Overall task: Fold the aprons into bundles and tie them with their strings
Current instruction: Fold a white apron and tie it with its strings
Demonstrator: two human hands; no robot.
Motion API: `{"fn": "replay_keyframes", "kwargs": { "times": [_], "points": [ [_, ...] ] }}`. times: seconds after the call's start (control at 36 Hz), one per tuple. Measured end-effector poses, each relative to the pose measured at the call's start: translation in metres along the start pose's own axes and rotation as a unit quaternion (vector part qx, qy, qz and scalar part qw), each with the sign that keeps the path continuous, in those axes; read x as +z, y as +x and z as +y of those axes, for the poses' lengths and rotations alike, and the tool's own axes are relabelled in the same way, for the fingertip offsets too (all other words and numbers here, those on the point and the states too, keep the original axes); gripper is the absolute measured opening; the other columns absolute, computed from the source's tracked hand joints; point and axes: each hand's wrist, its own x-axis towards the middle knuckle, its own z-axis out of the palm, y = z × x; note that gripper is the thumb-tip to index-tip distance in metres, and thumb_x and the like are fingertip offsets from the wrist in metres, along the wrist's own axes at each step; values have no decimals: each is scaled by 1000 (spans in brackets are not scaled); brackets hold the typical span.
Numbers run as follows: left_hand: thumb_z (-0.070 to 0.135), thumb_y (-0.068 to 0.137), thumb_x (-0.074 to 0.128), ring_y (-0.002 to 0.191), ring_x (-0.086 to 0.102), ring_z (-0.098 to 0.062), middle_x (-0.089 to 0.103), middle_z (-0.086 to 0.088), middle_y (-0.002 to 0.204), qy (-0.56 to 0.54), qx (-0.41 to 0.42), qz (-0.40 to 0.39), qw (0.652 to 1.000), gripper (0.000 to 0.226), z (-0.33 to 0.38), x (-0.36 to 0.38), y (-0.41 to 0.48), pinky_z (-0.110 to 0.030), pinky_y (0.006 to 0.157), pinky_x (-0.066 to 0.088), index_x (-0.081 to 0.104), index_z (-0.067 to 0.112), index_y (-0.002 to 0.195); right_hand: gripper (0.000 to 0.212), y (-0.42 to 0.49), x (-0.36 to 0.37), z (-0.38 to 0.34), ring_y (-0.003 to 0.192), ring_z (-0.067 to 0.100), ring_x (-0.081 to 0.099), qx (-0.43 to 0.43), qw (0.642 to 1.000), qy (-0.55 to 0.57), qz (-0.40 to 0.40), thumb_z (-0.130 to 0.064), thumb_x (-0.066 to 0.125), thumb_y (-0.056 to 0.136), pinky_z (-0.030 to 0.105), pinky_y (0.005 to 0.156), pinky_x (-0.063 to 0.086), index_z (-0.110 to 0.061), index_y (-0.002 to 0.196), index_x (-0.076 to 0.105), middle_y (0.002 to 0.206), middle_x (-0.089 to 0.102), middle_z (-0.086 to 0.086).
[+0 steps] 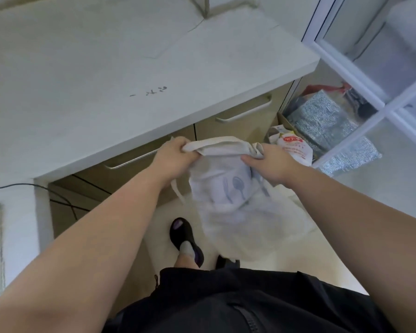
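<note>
We see a white countertop (106,68), bare except for a few small dark marks (151,92) near its front edge. Below it lies a pale floor (298,260). On the floor we see a foot in a dark slipper (180,233) and, to the right, a cardboard box (283,119) holding silvery bags (322,118), with a white plastic bag (294,146) printed in red beside it.

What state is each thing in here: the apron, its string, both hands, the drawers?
apron: unfolded, hanging in the air from its top edge.
string: loose, untied, dangling beside the apron.
left hand: grips one end of the apron's top edge.
right hand: grips the other end.
drawers: closed.
</note>
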Motion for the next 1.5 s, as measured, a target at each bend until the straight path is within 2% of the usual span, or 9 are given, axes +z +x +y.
{"fn": "replay_keyframes", "kwargs": {
  "times": [0.33,0.44,0.53,0.67,0.89,1.08,1.17,1.25,1.5],
  "points": [
    [17,91,50,82,52,-24,61,-9,91,163,64,211,962,12,10,-31,-4,-31,67,40,56,10,99,6,7,-25,-27,91,33,52,-37,976,-85,199,-9,43,90,33,70,32,-13,89,46,106,56,20],
    [2,87,46,92,51,-25,57,-12,105,107,122,316,935,22,14,-35,-12,-26,71,34,56,4,107,36,3,-26,-35,95,41,51,-139,925,-59,347,-18,30,78,32,70,27,2,90,56,108,54,27],
    [1,88,47,84,47,-28,52,-16,107,153,110,314,930,21,12,-43,-11,-28,68,32,54,0,108,8,4,-34,-39,87,37,50,-132,937,-111,303,-9,36,85,32,65,24,-9,82,43,93,55,21],
    [9,94,45,82,47,-32,51,-19,106,220,32,271,937,16,5,-48,-9,-33,69,34,53,0,105,13,9,-36,-41,86,35,53,-48,955,-212,202,-8,39,95,34,64,30,-7,104,49,99,58,21],
    [15,98,35,75,44,-28,50,-13,85,285,-55,199,936,14,7,-60,-6,-33,61,31,41,7,89,8,24,-28,-54,91,32,52,-29,982,-157,105,-7,42,92,30,69,31,-10,84,41,93,54,14],
    [10,90,35,72,61,-33,66,-16,79,112,99,333,931,26,17,-61,-15,-43,66,53,52,10,109,20,21,-34,-81,92,26,56,-102,954,120,253,-11,42,95,36,80,46,-9,111,53,98,57,9],
    [9,87,33,76,63,-34,67,-17,83,127,45,283,950,24,16,-65,-3,-43,71,54,52,9,102,27,25,-37,-83,106,35,56,-80,976,46,198,-10,41,95,34,84,43,-4,119,51,110,58,16],
    [6,84,33,79,66,-34,67,-16,87,133,-26,230,964,21,14,-68,3,-45,75,56,53,8,90,25,27,-33,-80,94,26,50,-76,978,18,194,-7,38,94,28,74,34,-4,116,50,104,54,12],
    [20,89,50,89,67,-27,70,-4,89,-109,25,218,970,11,39,-80,8,-47,84,55,59,23,83,14,41,-47,-112,94,29,57,-18,930,322,176,-15,44,66,40,78,45,-25,75,41,83,50,0]
  ]
}}
